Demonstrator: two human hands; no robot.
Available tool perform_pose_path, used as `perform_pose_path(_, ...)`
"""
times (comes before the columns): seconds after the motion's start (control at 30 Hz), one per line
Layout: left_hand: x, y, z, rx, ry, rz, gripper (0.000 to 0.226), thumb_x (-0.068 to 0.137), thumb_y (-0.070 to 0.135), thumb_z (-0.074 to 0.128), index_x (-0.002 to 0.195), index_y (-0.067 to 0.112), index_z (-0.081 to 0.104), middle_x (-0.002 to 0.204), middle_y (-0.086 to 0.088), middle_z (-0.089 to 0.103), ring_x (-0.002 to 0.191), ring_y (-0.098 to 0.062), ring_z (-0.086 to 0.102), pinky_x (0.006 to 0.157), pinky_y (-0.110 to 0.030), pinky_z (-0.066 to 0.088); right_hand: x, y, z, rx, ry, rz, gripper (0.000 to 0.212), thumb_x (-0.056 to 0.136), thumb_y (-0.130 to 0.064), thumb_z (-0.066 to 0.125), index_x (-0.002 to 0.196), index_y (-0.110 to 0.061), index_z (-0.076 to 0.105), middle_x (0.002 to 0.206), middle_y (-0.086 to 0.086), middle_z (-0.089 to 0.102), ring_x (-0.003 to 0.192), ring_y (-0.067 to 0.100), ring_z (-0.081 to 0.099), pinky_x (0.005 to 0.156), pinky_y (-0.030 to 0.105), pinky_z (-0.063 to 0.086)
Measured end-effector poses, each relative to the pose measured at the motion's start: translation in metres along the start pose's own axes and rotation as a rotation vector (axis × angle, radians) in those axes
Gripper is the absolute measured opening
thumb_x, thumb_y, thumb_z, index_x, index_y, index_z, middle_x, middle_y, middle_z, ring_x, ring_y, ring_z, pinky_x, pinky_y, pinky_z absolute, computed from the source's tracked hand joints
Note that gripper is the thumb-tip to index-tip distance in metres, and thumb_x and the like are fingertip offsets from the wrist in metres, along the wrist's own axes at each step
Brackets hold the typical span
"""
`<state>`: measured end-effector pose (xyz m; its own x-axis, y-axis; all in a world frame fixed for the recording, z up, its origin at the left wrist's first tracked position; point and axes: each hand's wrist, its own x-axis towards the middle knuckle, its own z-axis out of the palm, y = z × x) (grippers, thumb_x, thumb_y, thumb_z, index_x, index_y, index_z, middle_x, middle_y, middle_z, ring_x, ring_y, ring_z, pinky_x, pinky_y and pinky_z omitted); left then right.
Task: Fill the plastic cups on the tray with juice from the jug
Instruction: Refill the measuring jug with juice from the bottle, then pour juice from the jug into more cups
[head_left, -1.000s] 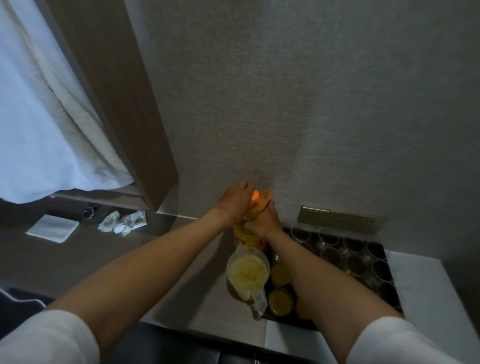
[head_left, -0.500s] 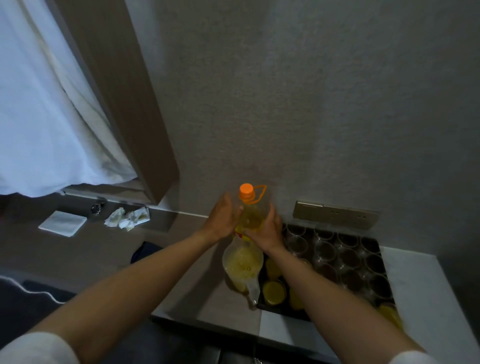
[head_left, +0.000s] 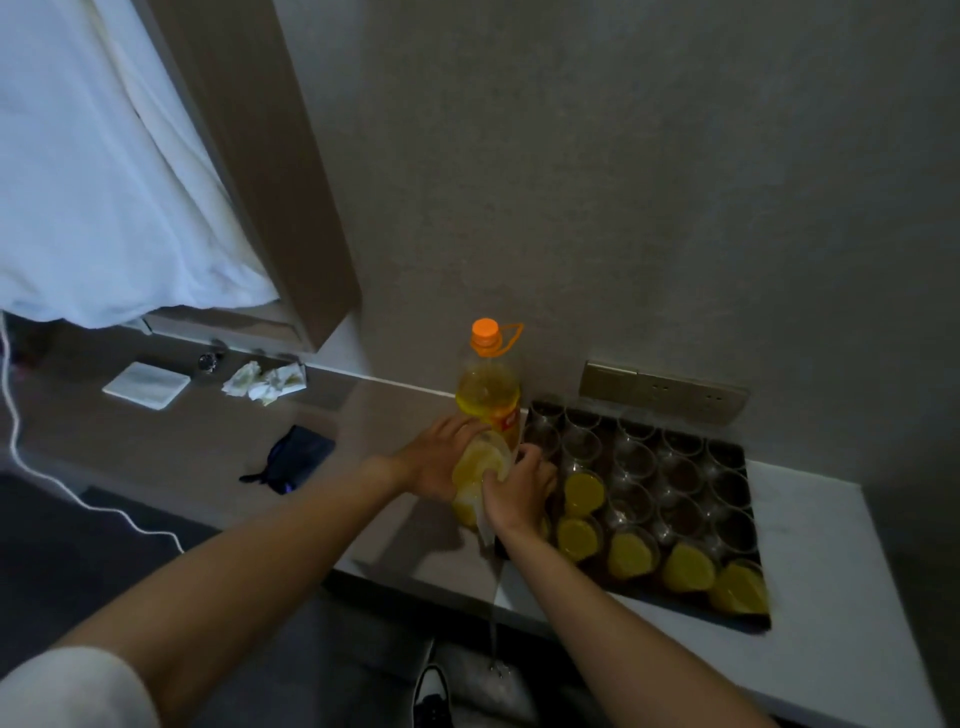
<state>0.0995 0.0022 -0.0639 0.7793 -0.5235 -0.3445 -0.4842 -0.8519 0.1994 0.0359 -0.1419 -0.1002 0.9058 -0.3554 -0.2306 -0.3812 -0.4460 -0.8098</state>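
Head view: both hands on the juice jug beside the tray

Head camera looks down on a clear plastic jug (head_left: 480, 470) holding yellow juice, standing on the grey surface (head_left: 405, 415) just left of a dark tray (head_left: 748, 621) of plastic cups (head_left: 636, 462). The left hand (head_left: 441, 460) rests against the jug's left side, its fingers (head_left: 467, 425) laid loosely round the upper wall. The right hand (head_left: 519, 486) grips the jug from the right, fingers curled at the rim on the tray side; the picture is too blurred to show whether they close on a handle. Directly behind the jug and touching it in view stands a tall juice bottle (head_left: 488, 389) with an orange cap (head_left: 485, 329) on, upright against the wall. On the tray, the near row of cups and two more in the left column hold yellow juice; those behind look clear. Farther left on the surface lie a dark pouch (head_left: 293, 457), crumpled tissues (head_left: 265, 382) and a white folded napkin (head_left: 147, 385). A white cable (head_left: 78, 499) trails off the near edge.
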Motion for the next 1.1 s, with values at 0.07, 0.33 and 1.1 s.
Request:
perform_pose_path(0.07, 0.002, 0.000, 0.004, 0.070, -0.049, -0.016, 0.122, 0.064, 0.061, 0.061, 0.162, 0.018, 0.002, 0.167, -0.010, 0.007, 0.156, -0.030, 0.001, 0.126, -0.041, 0.007, -0.006, 0.006, 0.000, 0.017, -0.042, 0.015, 0.055, 0.089, -0.023, 0.070, 0.134, -0.012, 0.040, 0.142, 0.016, 0.038, 0.134, 0.038, 0.036, 0.108, 0.047, 0.038)
perform_pose_path(0.33, 0.015, 0.002, 0.004, 0.180, -0.105, -0.024, 0.136, 0.066, 0.044, 0.090, 0.161, 0.027, -0.006, 0.169, -0.008, -0.003, 0.155, -0.033, 0.000, 0.125, -0.046, 0.014, -0.029, 0.019, 0.003, 0.123, -0.222, 0.064, 0.061, 0.095, -0.032, 0.068, 0.144, -0.012, 0.036, 0.141, 0.009, 0.055, 0.125, 0.030, 0.057, 0.090, 0.030, 0.044)
perform_pose_path(1.1, 0.030, -0.005, -0.025, 0.441, -0.209, 0.189, 0.135, 0.055, 0.043, 0.096, 0.159, 0.035, 0.011, 0.162, -0.007, 0.013, 0.144, -0.043, 0.024, 0.106, -0.059, 0.038, -0.035, 0.011, 0.010, 0.213, -0.329, 0.228, 0.028, 0.108, -0.035, 0.046, 0.114, -0.016, 0.066, 0.102, -0.001, 0.065, 0.093, 0.013, 0.060, 0.070, 0.023, 0.045)
